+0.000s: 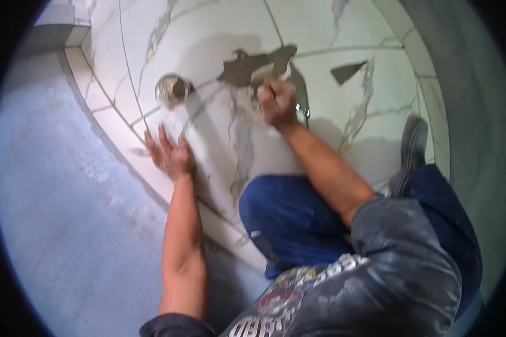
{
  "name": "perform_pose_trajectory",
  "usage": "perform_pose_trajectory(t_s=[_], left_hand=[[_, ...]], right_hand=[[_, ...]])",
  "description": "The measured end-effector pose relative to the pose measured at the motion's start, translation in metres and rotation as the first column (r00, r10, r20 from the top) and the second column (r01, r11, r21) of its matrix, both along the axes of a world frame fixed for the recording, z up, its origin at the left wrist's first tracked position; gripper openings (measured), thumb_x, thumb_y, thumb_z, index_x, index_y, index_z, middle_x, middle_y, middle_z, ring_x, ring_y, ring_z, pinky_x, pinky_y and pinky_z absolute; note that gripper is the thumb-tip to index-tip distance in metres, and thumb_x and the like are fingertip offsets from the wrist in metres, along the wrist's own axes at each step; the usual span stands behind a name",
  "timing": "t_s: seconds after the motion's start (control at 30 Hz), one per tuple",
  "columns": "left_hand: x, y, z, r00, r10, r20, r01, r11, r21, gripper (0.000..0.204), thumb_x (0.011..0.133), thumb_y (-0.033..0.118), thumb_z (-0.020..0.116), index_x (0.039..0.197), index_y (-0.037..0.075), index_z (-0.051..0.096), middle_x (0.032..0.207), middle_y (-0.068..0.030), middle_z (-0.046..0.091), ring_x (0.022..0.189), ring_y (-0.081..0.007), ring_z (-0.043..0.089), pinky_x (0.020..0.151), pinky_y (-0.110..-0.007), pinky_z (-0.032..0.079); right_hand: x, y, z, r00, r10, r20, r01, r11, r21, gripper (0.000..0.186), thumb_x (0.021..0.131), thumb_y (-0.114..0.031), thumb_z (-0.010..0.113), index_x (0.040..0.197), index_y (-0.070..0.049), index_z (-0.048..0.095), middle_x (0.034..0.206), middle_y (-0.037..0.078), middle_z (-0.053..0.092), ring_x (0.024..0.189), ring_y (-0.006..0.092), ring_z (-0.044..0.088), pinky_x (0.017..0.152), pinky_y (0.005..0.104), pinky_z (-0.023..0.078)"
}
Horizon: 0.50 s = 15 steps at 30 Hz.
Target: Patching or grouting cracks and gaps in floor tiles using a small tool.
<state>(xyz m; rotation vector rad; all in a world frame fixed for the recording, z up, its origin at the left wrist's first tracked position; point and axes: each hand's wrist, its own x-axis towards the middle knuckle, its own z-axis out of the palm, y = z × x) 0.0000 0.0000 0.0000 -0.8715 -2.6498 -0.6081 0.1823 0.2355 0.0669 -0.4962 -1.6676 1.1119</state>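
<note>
My left hand [171, 151] lies with spread fingers on or just over the veined white floor tiles [93, 84], below a round metallic piece [166, 90] marked with dark material. My right hand [277, 101] is closed over a patch of wet grey-green paste [247, 70]; what its fingers grip is hidden. A pale, flat shape shows in the paste just behind that hand, and something shiny glints to its right, too unclear to name. A smaller dark triangular patch of paste [347, 73] sits farther right on the tiles.
A bluish plastered surface [67, 185] borders the tiles on the left, with a tiled step [76, 36] at upper left. A grey surface [469, 112] curves along the right edge. My bent knee [275, 208] and dark shoe [410, 151] are on the tiled area.
</note>
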Motion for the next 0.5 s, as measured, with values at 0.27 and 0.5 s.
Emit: perform_pose_trajectory(t_s=[0.27,0.5], left_hand=[[0.057,-0.097,0.045,0.996,-0.015,0.09,0.038,0.965,-0.259,0.067,0.086,0.042,0.058,0.147,0.024,0.04,0.155,-0.0204,0.026,0.144,-0.0389,0.023,0.116,-0.051,0.021],[0.066,-0.09,0.045,0.993,0.009,0.119,0.024,0.962,-0.271,0.066,0.086,0.041,0.056,0.147,0.024,0.04,0.154,-0.0202,0.025,0.144,-0.0387,0.023,0.115,-0.051,0.021]], right_hand=[[0.053,-0.1,0.009,0.987,0.098,0.129,-0.072,0.979,-0.193,0.036,0.085,-0.023,0.056,0.061,-0.002,0.04,0.054,0.01,0.039,0.049,0.0205,0.042,0.048,0.0348,0.033],[0.061,-0.1,0.005,0.98,0.135,0.148,-0.106,0.976,-0.188,0.037,0.084,-0.025,0.057,0.061,-0.002,0.04,0.055,0.012,0.039,0.049,0.0233,0.041,0.049,0.0376,0.033]])
